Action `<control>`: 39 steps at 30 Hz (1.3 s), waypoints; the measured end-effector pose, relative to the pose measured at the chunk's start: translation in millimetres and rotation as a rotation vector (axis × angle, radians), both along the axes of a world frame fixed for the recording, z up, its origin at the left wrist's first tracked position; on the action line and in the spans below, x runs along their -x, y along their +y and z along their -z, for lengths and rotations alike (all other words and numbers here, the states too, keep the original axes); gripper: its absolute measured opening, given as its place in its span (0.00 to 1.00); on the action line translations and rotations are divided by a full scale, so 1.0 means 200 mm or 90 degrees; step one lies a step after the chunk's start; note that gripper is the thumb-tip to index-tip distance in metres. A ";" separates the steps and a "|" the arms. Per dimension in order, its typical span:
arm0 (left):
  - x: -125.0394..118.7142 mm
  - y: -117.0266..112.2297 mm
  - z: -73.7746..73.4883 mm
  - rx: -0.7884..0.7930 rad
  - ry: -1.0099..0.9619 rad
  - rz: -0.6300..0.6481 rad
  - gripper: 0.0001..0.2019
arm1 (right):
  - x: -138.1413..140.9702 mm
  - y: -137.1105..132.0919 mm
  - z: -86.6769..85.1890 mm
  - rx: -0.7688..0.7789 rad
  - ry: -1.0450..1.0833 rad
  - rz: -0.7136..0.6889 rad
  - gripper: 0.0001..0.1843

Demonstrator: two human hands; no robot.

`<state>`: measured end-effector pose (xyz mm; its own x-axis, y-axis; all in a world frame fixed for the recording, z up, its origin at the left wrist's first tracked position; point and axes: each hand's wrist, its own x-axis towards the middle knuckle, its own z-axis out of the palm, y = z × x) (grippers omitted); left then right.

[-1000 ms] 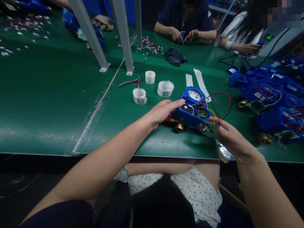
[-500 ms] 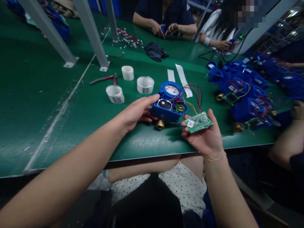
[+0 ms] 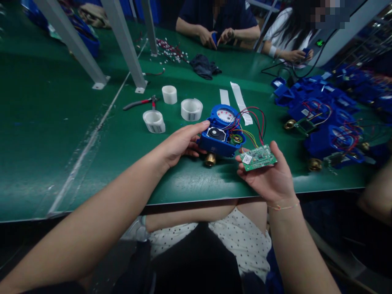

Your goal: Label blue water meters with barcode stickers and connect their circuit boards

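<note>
A blue water meter (image 3: 219, 145) with a round dial and a brass threaded end lies on the green table in front of me. My left hand (image 3: 183, 143) grips its left side, thumb on the top edge and fingers low against the housing. In my right hand (image 3: 269, 179) lies a green circuit board (image 3: 259, 158), held at its edges between thumb and fingers. The board carries a small white label. Red, black, yellow and other thin wires (image 3: 255, 111) run from the board into the meter's opened housing.
Three rolls of white labels (image 3: 191, 109) stand behind the meter, beside red-and-black cutters (image 3: 140, 103). Label strips (image 3: 241, 102) lie farther back. Several blue meters (image 3: 332, 143) crowd the right. Grey metal posts (image 3: 124, 45) rise at left. A dark cloth (image 3: 204, 66) and co-workers' hands are across the table.
The whole view has shifted slightly, so things appear a little farther right. Both hands keep their hold on the meter and the circuit board.
</note>
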<state>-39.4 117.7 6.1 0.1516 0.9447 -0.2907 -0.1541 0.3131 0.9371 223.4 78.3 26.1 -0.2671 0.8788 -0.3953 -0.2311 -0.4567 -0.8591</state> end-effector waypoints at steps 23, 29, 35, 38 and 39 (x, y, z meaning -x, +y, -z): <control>0.06 -0.04 -0.02 -0.144 0.157 0.008 0.34 | 0.11 -0.09 0.13 -0.684 -0.807 0.172 0.50; 0.09 -0.04 -0.02 -0.212 0.281 -0.022 0.36 | 0.12 -0.16 0.11 -0.699 -0.822 0.189 0.47; 0.12 -0.03 -0.05 -0.379 0.431 -0.169 0.23 | 0.12 -0.25 0.13 -0.653 -0.820 0.218 0.43; 0.23 -0.03 -0.09 -0.512 0.557 -0.270 0.07 | 0.10 -0.32 0.17 -0.674 -0.799 0.281 0.44; 0.28 -0.04 -0.10 -0.528 0.609 -0.282 0.06 | 0.09 -0.34 0.19 -0.681 -0.789 0.286 0.43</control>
